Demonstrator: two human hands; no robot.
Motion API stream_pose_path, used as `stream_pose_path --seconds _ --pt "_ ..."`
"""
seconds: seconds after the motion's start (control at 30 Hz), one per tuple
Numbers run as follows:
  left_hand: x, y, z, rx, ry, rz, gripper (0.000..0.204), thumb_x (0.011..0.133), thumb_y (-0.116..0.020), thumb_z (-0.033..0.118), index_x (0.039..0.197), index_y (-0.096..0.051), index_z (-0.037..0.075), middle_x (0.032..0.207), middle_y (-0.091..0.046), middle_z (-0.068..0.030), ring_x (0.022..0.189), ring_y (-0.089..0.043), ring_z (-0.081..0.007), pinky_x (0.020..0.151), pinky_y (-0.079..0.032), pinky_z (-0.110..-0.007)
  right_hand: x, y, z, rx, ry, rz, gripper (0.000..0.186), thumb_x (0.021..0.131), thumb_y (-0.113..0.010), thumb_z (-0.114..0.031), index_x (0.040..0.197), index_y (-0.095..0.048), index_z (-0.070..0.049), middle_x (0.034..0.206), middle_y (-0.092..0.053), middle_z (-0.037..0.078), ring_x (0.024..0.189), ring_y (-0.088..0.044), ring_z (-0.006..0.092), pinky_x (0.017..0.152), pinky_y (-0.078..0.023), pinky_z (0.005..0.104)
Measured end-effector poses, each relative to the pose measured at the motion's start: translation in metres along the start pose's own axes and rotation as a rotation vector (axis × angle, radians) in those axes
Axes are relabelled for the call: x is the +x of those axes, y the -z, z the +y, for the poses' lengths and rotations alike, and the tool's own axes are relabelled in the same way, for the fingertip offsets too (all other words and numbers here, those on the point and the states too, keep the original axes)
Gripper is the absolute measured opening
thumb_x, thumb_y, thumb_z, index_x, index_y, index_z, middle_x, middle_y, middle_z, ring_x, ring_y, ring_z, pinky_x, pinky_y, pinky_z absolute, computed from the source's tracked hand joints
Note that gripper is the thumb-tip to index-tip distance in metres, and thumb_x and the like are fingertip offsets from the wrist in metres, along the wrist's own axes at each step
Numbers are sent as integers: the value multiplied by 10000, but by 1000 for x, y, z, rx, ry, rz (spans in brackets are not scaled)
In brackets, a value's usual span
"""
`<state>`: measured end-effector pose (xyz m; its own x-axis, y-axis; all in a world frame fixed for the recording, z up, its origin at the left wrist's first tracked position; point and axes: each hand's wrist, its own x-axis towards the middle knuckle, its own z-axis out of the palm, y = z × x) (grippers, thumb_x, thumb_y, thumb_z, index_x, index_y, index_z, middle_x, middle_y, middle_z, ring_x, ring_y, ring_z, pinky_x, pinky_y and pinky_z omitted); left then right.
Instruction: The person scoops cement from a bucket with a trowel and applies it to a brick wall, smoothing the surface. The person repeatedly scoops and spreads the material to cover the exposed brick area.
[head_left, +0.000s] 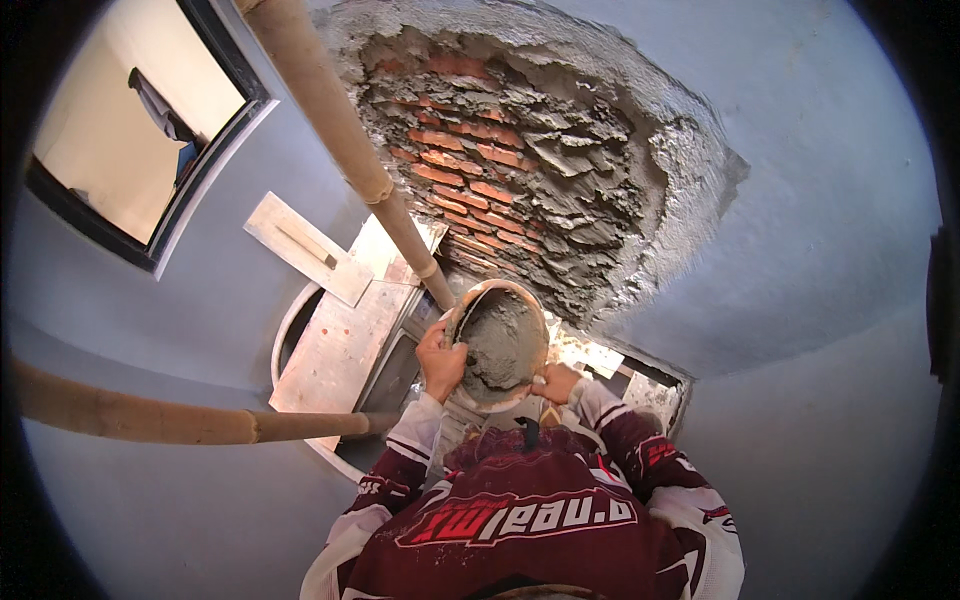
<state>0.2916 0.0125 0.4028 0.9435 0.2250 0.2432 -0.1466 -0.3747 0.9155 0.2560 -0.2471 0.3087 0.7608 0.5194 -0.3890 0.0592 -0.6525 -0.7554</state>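
Note:
Both hands hold a round bucket (545, 335) in front of my body, its open top facing up toward me. Grey wet mortar (505, 340) lies inside it. My left hand (442, 362) is closed on the bucket's left rim, thumb toward the inside. At the lower right of the rim, my right hand (558, 383) is closed on the edge, its fingertips partly hidden. Just beyond the bucket is a wall patch of exposed red bricks (465, 170), with rough mortar (590, 190) covering its right part.
A bamboo pole (340, 110) slants down close to the bucket's left; another bamboo pole (200, 420) comes in from the left. A wooden float (305, 248) rests by a stained board (335, 340). A dark-framed window opening (150, 120) is at upper left.

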Motion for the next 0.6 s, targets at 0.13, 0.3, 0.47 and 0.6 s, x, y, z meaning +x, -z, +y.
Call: stream_pose_path --seconds 0.13,0.3,0.47,0.6 --pt "-9 -19 -5 -82 135 59 264 673 -618 -27 925 -676 -78 983 -660 -76 840 -626 -152 783 -473 -256 -38 63 -47 -285 -223 10 413 838 -578 -418 1058 -647 -77 949 -678 237 954 -639 420 848 -492 502" --pt "-28 -43 -34 -271 352 156 366 691 -608 -50 1055 -632 -80 856 -649 -51 703 -581 -126 643 -457 -258 -61 96 -52 -422 -260 -2 392 823 -604 -385 1078 -639 -89 987 -684 208 971 -649 392 868 -505 471" --pt "-73 -43 -74 -89 526 154 279 718 -588 -45 995 -614 -57 768 -609 -19 669 -563 -119 585 -434 -264 -82 120 -62 -203 -117 -134 294 757 -678 -343 887 -682 -79 809 -683 184 880 -652 395 802 -505 465" --pt "-112 -32 -90 -125 606 276 292 710 -590 -49 1000 -616 -56 782 -613 -32 670 -564 -122 591 -439 -268 -71 153 -28 213 -139 -266 167 757 -710 -189 822 -698 -35 678 -654 64 576 -618 174 554 -515 323"
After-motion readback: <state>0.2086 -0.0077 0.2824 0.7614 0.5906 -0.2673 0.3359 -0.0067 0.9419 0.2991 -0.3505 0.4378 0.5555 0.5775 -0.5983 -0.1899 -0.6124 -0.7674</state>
